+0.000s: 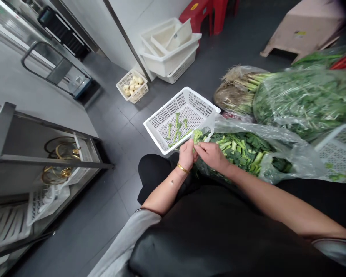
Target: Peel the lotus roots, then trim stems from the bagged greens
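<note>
My left hand (pixel 187 156) is closed around a green stem topped by a pale yellow-green head, which looks like a choy sum or broccolini sprig (pixel 197 135). Pinched at the same stem, just below the head, is my right hand (pixel 210 154); its fingertips touch those of the left. A clear plastic bag (pixel 288 142) full of leafy green stalks (pixel 239 150) lies open beneath and beside my right forearm. Just beyond my hands sits a white perforated basket (pixel 161 119) with several cut green stems (pixel 177 127) on its bottom.
Bagged leafy greens (pixel 311 100) and rooted scallions (pixel 236 88) lie to the right, near another white basket (pixel 337 154). Farther off are a small basket of pale vegetables (pixel 132 86), stacked white tubs (pixel 170 54) and a red stool (pixel 197 15). A metal shelf (pixel 54 161) stands left.
</note>
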The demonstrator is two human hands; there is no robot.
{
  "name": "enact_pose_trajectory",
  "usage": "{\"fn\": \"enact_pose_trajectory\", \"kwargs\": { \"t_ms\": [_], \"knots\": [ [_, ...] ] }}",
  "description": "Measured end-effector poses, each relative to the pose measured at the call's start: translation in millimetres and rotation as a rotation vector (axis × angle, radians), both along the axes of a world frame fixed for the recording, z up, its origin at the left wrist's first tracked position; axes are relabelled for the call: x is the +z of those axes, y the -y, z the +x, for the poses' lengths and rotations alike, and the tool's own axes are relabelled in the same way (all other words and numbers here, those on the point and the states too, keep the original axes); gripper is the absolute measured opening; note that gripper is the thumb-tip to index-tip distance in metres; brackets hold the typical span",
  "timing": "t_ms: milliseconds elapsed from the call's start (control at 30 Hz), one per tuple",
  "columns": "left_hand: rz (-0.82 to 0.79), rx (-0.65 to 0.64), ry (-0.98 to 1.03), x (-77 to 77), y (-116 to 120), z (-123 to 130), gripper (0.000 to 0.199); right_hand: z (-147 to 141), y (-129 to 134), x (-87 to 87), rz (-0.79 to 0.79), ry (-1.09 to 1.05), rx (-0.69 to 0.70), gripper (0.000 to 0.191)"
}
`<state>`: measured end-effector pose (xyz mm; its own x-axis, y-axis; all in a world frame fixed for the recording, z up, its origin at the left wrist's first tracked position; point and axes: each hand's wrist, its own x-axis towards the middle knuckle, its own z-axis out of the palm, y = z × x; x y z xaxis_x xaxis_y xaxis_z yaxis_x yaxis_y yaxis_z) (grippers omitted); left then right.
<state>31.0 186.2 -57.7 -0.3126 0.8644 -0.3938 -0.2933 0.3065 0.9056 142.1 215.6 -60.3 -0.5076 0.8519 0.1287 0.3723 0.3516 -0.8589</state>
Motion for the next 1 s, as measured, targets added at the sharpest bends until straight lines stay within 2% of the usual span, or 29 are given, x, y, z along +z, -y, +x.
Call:
{"fn": "enact_pose_trajectory", "kwargs": {
  "t_ms": [67,100,167,200,300,367,400,467,533,600,667,700,767,833,900,1000],
  "knots": [
    [-0.021,-0.005,0.025,0.2,-2.6,-1.8,0.042,7.8,16.7,3.0,0.212,0.09,0.134,0.038],
    [-0.029,-0.032,0.068,2.4,-3.7,-3.8,0.042,14.1,20.7,5.6,0.255,0.137,0.229,0.036],
    [-0.053,-0.133,0.213,9.7,-5.1,-8.8,0.046,27.7,18.1,11.2,0.186,0.212,0.37,0.033],
    [-0.065,-0.186,0.291,13.9,-5.2,-11.3,0.048,33.2,12.0,13.5,0.089,0.223,0.377,0.033],
    [-0.134,-0.331,0.451,23.4,-2.9,-14.4,0.05,37.4,-14.1,15.6,-0.227,0.08,0.219,0.04],
    [-0.198,-0.4,0.468,23.8,-0.3,-11.1,0.051,29.7,-26.9,13.7,-0.282,-0.037,0.07,0.044],
    [-0.215,-0.399,0.441,21.9,0.9,-8.0,0.052,23.9,-29.5,12.4,-0.239,-0.049,0.001,0.046],
    [-0.19,-0.285,0.328,15.3,2.0,-0.3,0.05,11.7,-25.3,11.0,-0.058,0.03,-0.118,0.048],
    [-0.115,-0.084,0.218,7.5,0.4,5.5,0.045,2.6,-10.3,12.6,0.161,0.164,-0.146,0.046],
    [-0.064,0.081,0.174,2.4,-3.8,5.5,0.039,0.0,9.7,17.0,0.312,0.275,-0.066,0.042],
    [-0.049,0.112,0.184,1.8,-8.3,-0.4,0.033,3.9,25.3,21.8,0.353,0.333,0.078,0.04],
    [-0.045,0.086,0.191,2.8,-9.7,-4.5,0.031,7.7,28.5,23.2,0.327,0.352,0.143,0.041],
    [-0.031,0.013,0.199,5.1,-9.6,-11.0,0.031,15.6,23.3,22.9,0.179,0.369,0.202,0.046],
    [-0.015,-0.017,0.181,5.0,-6.2,-11.8,0.037,19.3,5.9,18.1,-0.047,0.295,0.162,0.051],
    [-0.029,-0.032,0.134,1.1,-2.0,-7.5,0.045,15.7,-13.7,10.6,-0.253,0.103,0.077,0.05],
    [-0.102,-0.06,0.061,-8.5,-2.2,-6.1,0.05,2.4,-31.7,-1.7,-0.442,-0.173,-0.034,0.046]
  ]
}}
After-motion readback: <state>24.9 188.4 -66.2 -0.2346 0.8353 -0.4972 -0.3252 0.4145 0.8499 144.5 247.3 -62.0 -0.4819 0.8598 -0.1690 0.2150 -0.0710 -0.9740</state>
